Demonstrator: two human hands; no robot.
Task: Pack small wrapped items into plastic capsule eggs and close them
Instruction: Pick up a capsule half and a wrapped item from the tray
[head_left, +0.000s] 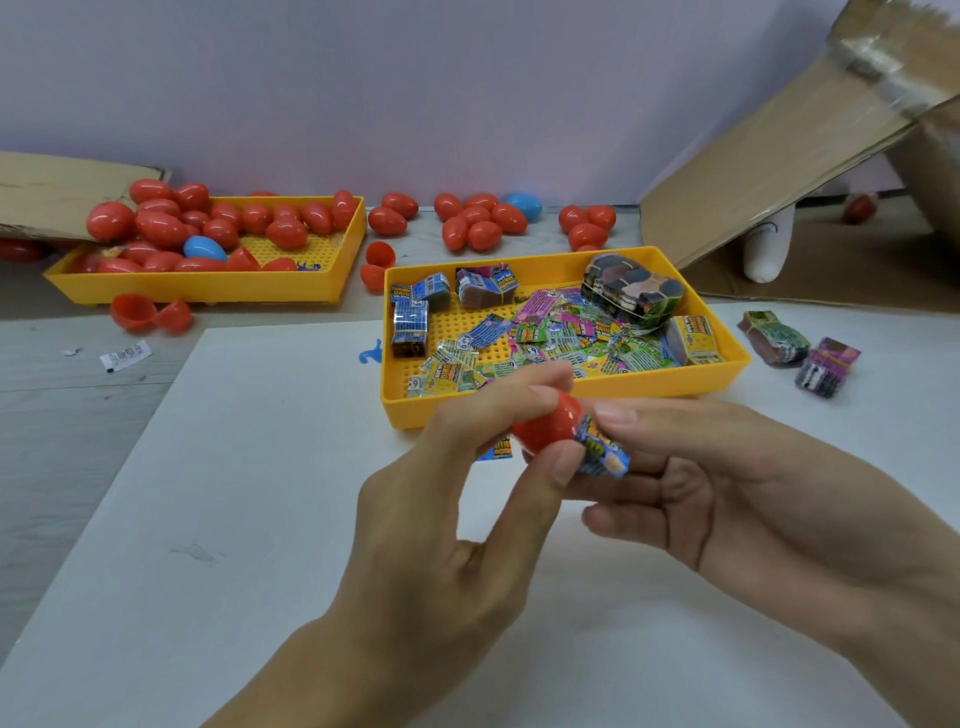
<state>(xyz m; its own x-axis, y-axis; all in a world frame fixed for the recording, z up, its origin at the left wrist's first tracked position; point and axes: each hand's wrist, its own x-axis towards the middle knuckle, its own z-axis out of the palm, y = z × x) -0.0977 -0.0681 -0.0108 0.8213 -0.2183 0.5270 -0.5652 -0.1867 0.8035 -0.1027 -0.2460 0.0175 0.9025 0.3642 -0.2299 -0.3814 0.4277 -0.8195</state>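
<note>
Your left hand (467, 467) grips the red plastic capsule egg half (545, 423) between thumb and fingers; your right hand (701, 467) pinches the small blue printed wrapped item (605, 449) at its mouth. Seat the item fully below the rim before capping, or the shell likely won't close. Both sit between your hands, just in front of the yellow perforated plastic tray (566, 402) of wrappers.

egg (545, 423): glossy plastic | wrapper (602, 452): shiny, probably foil | tray (571, 402): matt plastic

Tilted cardboard sheet (769, 171) far right, white paper scrap (124, 356) left.
</note>
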